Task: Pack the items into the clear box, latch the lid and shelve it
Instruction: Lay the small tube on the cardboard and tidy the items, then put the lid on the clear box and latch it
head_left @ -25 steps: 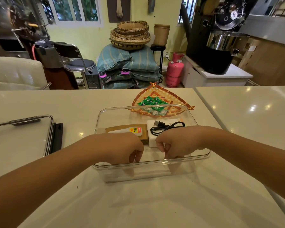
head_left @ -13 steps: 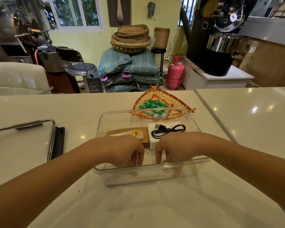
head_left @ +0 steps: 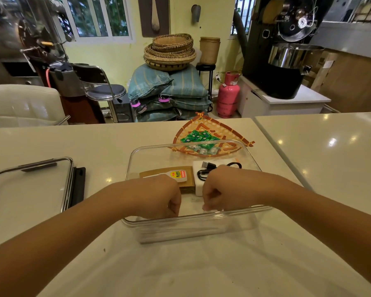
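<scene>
Far left on the pale surface (head_left: pixel 107 146): clear lid (head_left: pixel 30 183) lying flat, with a black latch strip (head_left: pixel 78 185) along its right edge. Centre: clear box (head_left: pixel 193 224) open, standing on the surface, well apart from the lid. Inside, towards the left: brown card stack (head_left: pixel 187 181) with a small yellow-labelled glue tube (head_left: pixel 179 175) on top; just beside it on the right, a white block (head_left: pixel 198 179) carrying a coiled black cable (head_left: pixel 210 167). Left hand (head_left: pixel 159 198) inside the box over the near rim, fingers curled in tight, partly covering the card; cannot tell whether anything is gripped. Right hand (head_left: pixel 221 191) likewise inside the box, close beside the left, fingers bunched downward near the box floor, over the near end of the white block; contents of the grip not visible. Behind the box: woven tray (head_left: pixel 234 133) holding green sweets (head_left: pixel 199 138), seen partly through the far wall of the box
</scene>
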